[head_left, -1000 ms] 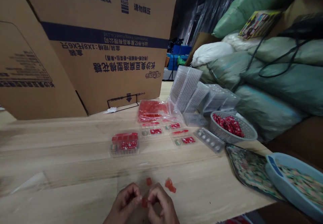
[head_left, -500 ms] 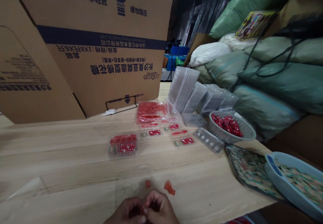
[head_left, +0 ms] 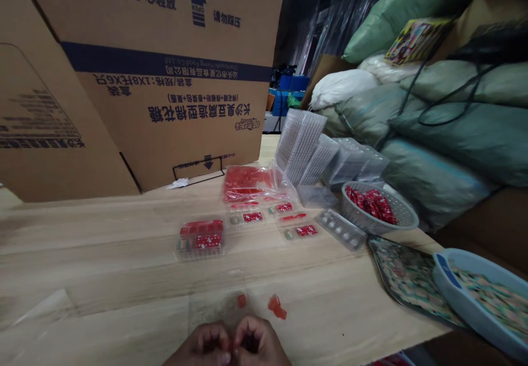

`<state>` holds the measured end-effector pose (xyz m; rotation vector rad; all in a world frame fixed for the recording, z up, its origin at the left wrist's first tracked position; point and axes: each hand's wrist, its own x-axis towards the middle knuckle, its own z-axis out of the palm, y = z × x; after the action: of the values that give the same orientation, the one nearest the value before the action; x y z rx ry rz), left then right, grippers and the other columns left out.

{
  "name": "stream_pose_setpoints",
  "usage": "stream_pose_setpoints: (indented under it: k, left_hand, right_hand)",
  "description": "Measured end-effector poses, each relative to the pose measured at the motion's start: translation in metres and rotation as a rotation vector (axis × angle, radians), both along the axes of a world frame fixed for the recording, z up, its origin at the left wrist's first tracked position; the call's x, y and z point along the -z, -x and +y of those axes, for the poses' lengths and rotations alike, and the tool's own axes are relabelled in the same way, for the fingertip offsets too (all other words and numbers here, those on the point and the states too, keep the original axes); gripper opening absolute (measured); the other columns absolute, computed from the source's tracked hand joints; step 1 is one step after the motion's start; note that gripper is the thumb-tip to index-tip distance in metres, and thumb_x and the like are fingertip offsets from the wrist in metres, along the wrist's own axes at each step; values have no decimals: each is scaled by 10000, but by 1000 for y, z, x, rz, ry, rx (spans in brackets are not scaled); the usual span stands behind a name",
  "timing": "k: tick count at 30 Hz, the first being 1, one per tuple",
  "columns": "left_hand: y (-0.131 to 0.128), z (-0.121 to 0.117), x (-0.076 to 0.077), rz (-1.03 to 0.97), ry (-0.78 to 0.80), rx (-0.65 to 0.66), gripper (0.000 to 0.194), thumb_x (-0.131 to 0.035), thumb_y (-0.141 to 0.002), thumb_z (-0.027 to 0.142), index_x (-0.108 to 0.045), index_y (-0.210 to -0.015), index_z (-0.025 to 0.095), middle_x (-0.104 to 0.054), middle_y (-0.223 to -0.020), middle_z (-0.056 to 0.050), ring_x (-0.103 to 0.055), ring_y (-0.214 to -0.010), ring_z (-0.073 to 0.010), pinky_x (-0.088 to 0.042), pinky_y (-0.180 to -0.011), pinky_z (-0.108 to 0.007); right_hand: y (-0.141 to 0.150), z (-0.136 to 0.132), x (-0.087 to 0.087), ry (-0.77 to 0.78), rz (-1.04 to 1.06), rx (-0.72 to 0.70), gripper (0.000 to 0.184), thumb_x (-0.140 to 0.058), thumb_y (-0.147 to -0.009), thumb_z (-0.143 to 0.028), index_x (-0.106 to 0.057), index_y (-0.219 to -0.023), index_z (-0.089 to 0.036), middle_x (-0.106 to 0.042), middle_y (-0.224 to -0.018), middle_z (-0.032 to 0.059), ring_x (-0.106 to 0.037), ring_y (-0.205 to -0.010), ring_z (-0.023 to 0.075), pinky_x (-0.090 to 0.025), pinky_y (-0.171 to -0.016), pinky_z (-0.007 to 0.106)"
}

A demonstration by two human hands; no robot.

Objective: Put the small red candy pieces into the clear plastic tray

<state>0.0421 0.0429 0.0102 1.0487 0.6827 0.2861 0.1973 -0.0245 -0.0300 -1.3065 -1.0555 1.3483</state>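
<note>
At the bottom edge my left hand (head_left: 204,347) and my right hand (head_left: 258,345) are curled together, fingertips touching, pinching a small red piece between them. Just beyond my fingers two loose red pieces lie on the wooden table: a small red piece (head_left: 241,300) and a larger red piece (head_left: 276,306). A faint clear plastic tray (head_left: 214,308) lies under them. Farther out sits a filled clear pack (head_left: 201,238) with red items.
A big cardboard box (head_left: 157,80) stands at the back. Several clear packs (head_left: 289,220), a bag of red pieces (head_left: 247,181), stacked clear trays (head_left: 313,148), a grey basket (head_left: 377,209), a blister strip (head_left: 341,228), a patterned tray (head_left: 408,278) and a blue bowl (head_left: 478,294) fill the right.
My hands have drawn back toward me and closed tighter together; the red piece between them is now mostly hidden. The view shifted slightly.
</note>
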Motion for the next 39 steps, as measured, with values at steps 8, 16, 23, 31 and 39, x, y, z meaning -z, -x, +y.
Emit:
stream_pose_setpoints:
  k: [8,16,23,31,39]
  left_hand:
    - [-17,-1,8,-23,64,-258,492,-854,-491,557,-547,-587,184,-462,-538,74,-367,-522,-81,-290,-536,-218]
    - [-4,22,17,307,-950,-321,167,-600,-819,345,-710,-873,231,-695,-880,-58,-633,-852,-221,-492,-771,-316]
    - [-16,31,34,185,-1301,-101,169,-535,-869,169,-681,-835,247,-718,-812,-9,-671,-772,-152,-540,-705,-230]
    - [-22,36,40,195,-1336,-182,171,-530,-886,250,-659,-774,245,-713,-792,-15,-671,-745,-163,-548,-685,-239]
    - [-17,29,24,308,-1316,-143,261,-591,-801,219,-680,-1040,272,-710,-1076,-73,-661,-987,-236,-560,-842,-348]
  right_hand:
    - [-16,6,-6,-715,-656,-40,170,-605,-754,-192,-536,-908,-215,-627,-866,30,-583,-787,185,-452,-711,281]
    - [-21,40,-23,-506,-1038,-109,118,-654,-775,-112,-603,-832,-202,-638,-872,24,-562,-859,220,-435,-796,353]
    - [-51,33,-18,-433,-878,5,198,-633,-750,-56,-655,-874,-208,-645,-951,38,-574,-930,214,-448,-824,314]
    - [-108,-5,-19,-140,-735,209,224,-504,-760,-41,-667,-772,-195,-632,-802,12,-613,-721,148,-435,-658,227]
    - [-90,17,-3,-115,-659,237,161,-510,-748,-44,-610,-714,-165,-579,-675,-17,-561,-537,118,-407,-482,204]
